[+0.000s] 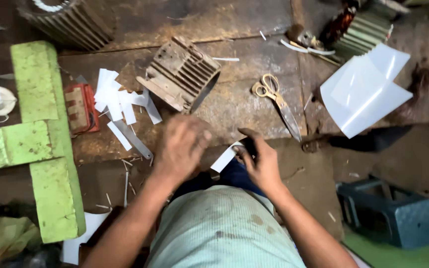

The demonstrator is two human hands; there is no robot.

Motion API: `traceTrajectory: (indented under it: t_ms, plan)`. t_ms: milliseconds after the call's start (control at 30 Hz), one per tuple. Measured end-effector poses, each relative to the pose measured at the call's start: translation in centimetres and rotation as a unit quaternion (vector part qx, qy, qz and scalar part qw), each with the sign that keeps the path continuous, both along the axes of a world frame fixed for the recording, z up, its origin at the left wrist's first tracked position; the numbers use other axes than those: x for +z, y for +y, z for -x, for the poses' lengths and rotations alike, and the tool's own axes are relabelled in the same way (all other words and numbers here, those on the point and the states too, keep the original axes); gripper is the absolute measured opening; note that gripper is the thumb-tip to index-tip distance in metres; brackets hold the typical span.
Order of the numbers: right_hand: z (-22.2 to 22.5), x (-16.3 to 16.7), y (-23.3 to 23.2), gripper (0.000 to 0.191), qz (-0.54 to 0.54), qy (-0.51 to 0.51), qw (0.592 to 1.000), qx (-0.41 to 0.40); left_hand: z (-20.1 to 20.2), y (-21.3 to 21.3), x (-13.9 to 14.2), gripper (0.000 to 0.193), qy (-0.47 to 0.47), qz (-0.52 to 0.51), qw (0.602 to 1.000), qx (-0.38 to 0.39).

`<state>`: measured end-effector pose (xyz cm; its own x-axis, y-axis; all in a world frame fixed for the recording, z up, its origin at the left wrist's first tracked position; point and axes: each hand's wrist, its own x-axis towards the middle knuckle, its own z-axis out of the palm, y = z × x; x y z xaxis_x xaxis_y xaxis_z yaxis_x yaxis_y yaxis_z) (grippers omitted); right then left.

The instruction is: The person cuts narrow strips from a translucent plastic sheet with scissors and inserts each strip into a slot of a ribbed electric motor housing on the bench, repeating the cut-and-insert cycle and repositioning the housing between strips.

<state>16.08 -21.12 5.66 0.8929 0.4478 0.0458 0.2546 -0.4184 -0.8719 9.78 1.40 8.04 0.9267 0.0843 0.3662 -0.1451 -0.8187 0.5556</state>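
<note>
Nearest you, your right hand point(263, 161) pinched a small white paper strip point(226, 157) at its near end, thumb and fingers closed on it just over the bench edge. Your left hand point(180, 147) hung beside it, blurred, fingers curled loosely; I could not tell whether it gripped anything, though it sat close to the strip's left side. Off to your left lay a green painted frame point(45, 144), and low on your right stood a dark blue stool point(391, 213).

Farther out on the worn wooden bench point(244, 104), a heap of cut white strips point(120, 106) lay beside a small red box point(81, 108). Just beyond your left hand sat a finned motor housing point(180, 73), tipped on its side. Yellow-handled scissors point(276, 101) rested past your right hand, blades pointing toward you, and large white sheets point(366, 89) curled at the far right.
</note>
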Motion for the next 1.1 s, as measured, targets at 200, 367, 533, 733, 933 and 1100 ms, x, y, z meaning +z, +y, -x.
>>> traceTrajectory:
  t_ms: [200, 367, 533, 733, 933, 1100]
  plan:
    - [2.5, 4.2, 0.5, 0.012, 0.015, -0.027, 1.000, 0.005, 2.3, -3.2, 0.6, 0.018, 0.127, 0.292, 0.946, -0.057]
    - [3.3, 6.7, 1.1, 0.014, 0.006, -0.088, 0.994, 0.071, 2.7, -2.5, 0.7, 0.013, 0.076, 0.271, 0.959, -0.047]
    - [2.5, 7.0, 1.1, 0.018, 0.012, -0.098, 0.991, 0.096, 2.8, -2.9, -0.1, 0.011, 0.084, 0.276, 0.957, -0.014]
    - [0.0, 6.2, 0.9, 0.016, -0.020, -0.100, 0.989, 0.109, 1.7, -4.0, -0.4, 0.009, 0.093, 0.339, 0.936, -0.007]
    - [-3.2, 6.2, 1.3, 0.008, -0.100, 0.140, 0.983, 0.067, -0.1, -6.2, 1.5, 0.020, 0.106, 0.466, 0.876, 0.065]
    - [-5.3, 7.5, 0.1, 0.009, -0.054, -0.036, 0.990, 0.125, -1.6, -6.2, 3.9, 0.025, 0.064, 0.355, 0.929, 0.083]
